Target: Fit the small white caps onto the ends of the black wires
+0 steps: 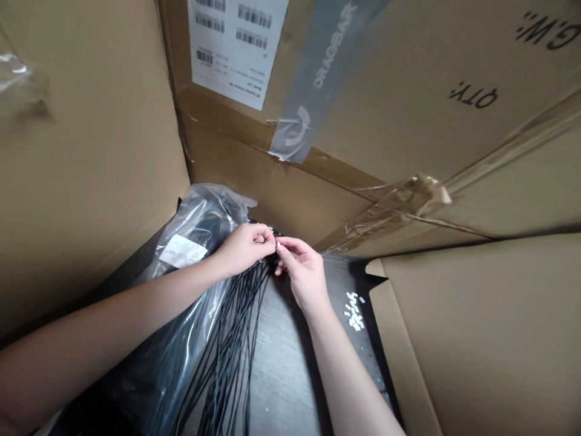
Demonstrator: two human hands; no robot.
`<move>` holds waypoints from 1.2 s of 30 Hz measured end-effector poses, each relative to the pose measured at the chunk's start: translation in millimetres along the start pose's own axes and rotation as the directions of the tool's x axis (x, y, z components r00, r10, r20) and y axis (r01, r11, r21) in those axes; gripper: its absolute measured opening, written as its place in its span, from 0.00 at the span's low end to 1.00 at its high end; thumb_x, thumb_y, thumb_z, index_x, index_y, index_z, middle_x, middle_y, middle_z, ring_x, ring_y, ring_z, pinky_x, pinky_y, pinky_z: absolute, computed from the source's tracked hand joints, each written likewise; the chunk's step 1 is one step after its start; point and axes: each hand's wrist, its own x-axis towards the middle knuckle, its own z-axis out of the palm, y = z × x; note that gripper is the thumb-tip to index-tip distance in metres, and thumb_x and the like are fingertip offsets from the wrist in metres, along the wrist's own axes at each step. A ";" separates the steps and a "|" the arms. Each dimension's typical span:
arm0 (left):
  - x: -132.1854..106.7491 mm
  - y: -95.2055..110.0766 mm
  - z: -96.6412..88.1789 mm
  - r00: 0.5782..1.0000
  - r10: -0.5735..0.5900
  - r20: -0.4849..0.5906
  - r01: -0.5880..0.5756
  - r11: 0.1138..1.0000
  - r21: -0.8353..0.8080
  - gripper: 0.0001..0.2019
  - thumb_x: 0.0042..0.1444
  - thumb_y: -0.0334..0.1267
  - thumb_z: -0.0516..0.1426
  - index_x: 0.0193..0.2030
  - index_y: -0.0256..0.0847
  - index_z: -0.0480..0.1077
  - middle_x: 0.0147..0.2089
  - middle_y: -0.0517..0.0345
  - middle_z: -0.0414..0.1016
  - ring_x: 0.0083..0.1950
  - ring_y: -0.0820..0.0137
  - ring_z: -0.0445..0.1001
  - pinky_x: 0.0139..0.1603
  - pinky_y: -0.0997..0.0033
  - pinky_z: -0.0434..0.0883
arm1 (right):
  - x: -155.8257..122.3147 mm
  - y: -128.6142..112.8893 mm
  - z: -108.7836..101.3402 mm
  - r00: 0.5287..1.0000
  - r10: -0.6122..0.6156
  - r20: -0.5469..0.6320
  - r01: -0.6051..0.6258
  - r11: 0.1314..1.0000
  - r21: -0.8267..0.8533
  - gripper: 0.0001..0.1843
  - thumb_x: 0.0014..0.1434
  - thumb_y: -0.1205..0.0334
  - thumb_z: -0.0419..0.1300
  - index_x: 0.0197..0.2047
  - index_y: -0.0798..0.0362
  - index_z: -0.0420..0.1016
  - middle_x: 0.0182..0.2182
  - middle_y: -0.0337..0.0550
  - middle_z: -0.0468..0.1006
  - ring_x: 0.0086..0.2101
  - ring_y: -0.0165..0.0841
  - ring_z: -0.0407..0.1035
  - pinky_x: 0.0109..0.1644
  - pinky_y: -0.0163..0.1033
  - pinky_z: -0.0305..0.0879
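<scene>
Our left hand (245,248) curls closed, thumb and fingers pinching a bundle of thin black cords (231,345) near their top ends, and the cords fall from it across the counter (285,387). Our right hand (303,272) sits just beside it, fingertips pressed together on a tiny white piece (276,244) at the cord ends; it is too small to tell more. Behind the left hand lies a clear plastic bag (193,242) with a white label (183,251) and dark contents. More small white pieces (353,310) lie clustered on the counter near the right hand. Cardboard flaps (476,339) wall the scene, with a barcode sheet (236,42) and grey DRAGBAR tape (313,79) above.
</scene>
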 end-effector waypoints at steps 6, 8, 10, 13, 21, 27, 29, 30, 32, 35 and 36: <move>1.2 -1.3 -0.8 0.999 -0.028 0.015 0.029 0.997 -0.068 0.07 0.50 0.38 0.57 0.27 0.36 0.70 0.19 0.66 0.62 0.22 0.77 0.57 0.25 0.74 0.52 | -0.4 -0.4 0.3 1.000 0.012 -0.002 -0.012 1.000 0.015 0.12 0.51 0.56 0.69 0.38 0.53 0.80 0.26 0.37 0.76 0.22 0.24 0.63 0.21 0.31 0.67; 1.4 -0.9 -0.7 0.999 -0.031 0.018 0.032 0.997 -0.070 0.07 0.50 0.38 0.57 0.27 0.36 0.70 0.20 0.66 0.62 0.23 0.77 0.58 0.25 0.74 0.52 | -0.2 0.4 -0.1 1.000 0.016 -0.004 -0.016 1.000 0.011 0.13 0.51 0.55 0.69 0.38 0.53 0.80 0.25 0.36 0.75 0.21 0.25 0.63 0.21 0.31 0.68; 1.5 -0.6 -0.5 0.999 -0.035 0.022 0.037 0.997 -0.071 0.08 0.50 0.38 0.57 0.27 0.36 0.70 0.20 0.66 0.63 0.23 0.77 0.58 0.25 0.75 0.53 | 0.1 1.7 -0.8 1.000 0.020 0.002 -0.020 1.000 0.010 0.13 0.52 0.55 0.68 0.39 0.53 0.80 0.23 0.35 0.73 0.21 0.25 0.64 0.21 0.31 0.68; 1.4 -0.6 -0.2 0.999 -0.045 0.028 0.047 0.996 -0.069 0.07 0.50 0.38 0.57 0.27 0.36 0.70 0.19 0.66 0.63 0.22 0.77 0.58 0.25 0.74 0.53 | 0.5 3.2 -1.7 1.000 0.021 0.010 -0.021 1.000 0.015 0.13 0.53 0.54 0.68 0.38 0.53 0.79 0.21 0.34 0.71 0.21 0.25 0.65 0.21 0.31 0.69; 0.2 -2.2 0.2 1.000 0.003 -0.015 -0.004 1.000 -0.019 0.06 0.50 0.37 0.57 0.27 0.36 0.71 0.18 0.69 0.58 0.21 0.77 0.55 0.24 0.75 0.50 | -0.6 -1.8 0.2 0.998 0.062 0.000 -0.062 0.998 0.022 0.17 0.48 0.53 0.71 0.38 0.54 0.79 0.26 0.36 0.75 0.22 0.25 0.66 0.20 0.31 0.70; -5.1 5.2 -1.1 0.987 0.150 -0.060 -0.140 0.980 0.144 0.05 0.51 0.34 0.57 0.26 0.37 0.69 0.19 0.69 0.59 0.22 0.78 0.55 0.26 0.75 0.53 | -1.2 -4.0 0.3 0.996 0.088 -0.025 -0.088 0.996 0.003 0.18 0.45 0.51 0.72 0.33 0.55 0.77 0.22 0.35 0.73 0.19 0.25 0.64 0.18 0.31 0.69; -6.3 6.8 -1.2 0.981 0.185 -0.053 -0.173 0.967 0.185 0.05 0.51 0.33 0.57 0.26 0.37 0.69 0.18 0.69 0.59 0.22 0.78 0.55 0.26 0.75 0.53 | -1.4 -4.1 0.0 0.996 0.084 -0.025 -0.084 0.996 -0.008 0.18 0.45 0.50 0.71 0.33 0.55 0.78 0.21 0.35 0.73 0.19 0.25 0.64 0.18 0.31 0.69; -6.6 7.2 -1.1 0.978 0.200 -0.051 -0.185 0.960 0.208 0.05 0.51 0.33 0.57 0.26 0.37 0.69 0.18 0.69 0.59 0.22 0.78 0.55 0.26 0.75 0.53 | -1.3 -4.0 0.0 0.996 0.083 -0.025 -0.084 0.996 -0.014 0.18 0.46 0.50 0.71 0.33 0.55 0.78 0.21 0.35 0.72 0.19 0.25 0.64 0.18 0.31 0.69; -6.9 7.5 -0.9 0.974 0.220 -0.049 -0.201 0.947 0.249 0.05 0.51 0.32 0.57 0.26 0.37 0.69 0.18 0.69 0.60 0.22 0.78 0.56 0.26 0.75 0.53 | -1.1 -3.4 0.2 0.996 0.083 -0.028 -0.084 0.996 -0.018 0.17 0.46 0.50 0.71 0.32 0.55 0.77 0.20 0.34 0.72 0.19 0.25 0.64 0.18 0.31 0.69; -6.8 7.4 -0.5 0.976 0.213 -0.052 -0.193 0.945 0.264 0.05 0.51 0.32 0.57 0.25 0.37 0.69 0.18 0.69 0.60 0.22 0.78 0.56 0.26 0.75 0.54 | -1.0 -2.1 1.3 0.996 0.074 -0.042 -0.074 0.997 -0.013 0.17 0.46 0.51 0.71 0.31 0.55 0.77 0.20 0.34 0.72 0.19 0.24 0.63 0.18 0.30 0.68; -6.7 7.3 -0.3 0.977 0.207 -0.054 -0.187 0.948 0.258 0.05 0.51 0.32 0.57 0.25 0.37 0.69 0.18 0.69 0.61 0.22 0.78 0.57 0.26 0.75 0.54 | -1.1 -1.7 1.8 0.997 0.068 -0.049 -0.068 0.998 -0.009 0.17 0.46 0.51 0.71 0.31 0.55 0.77 0.21 0.34 0.72 0.19 0.24 0.63 0.19 0.30 0.69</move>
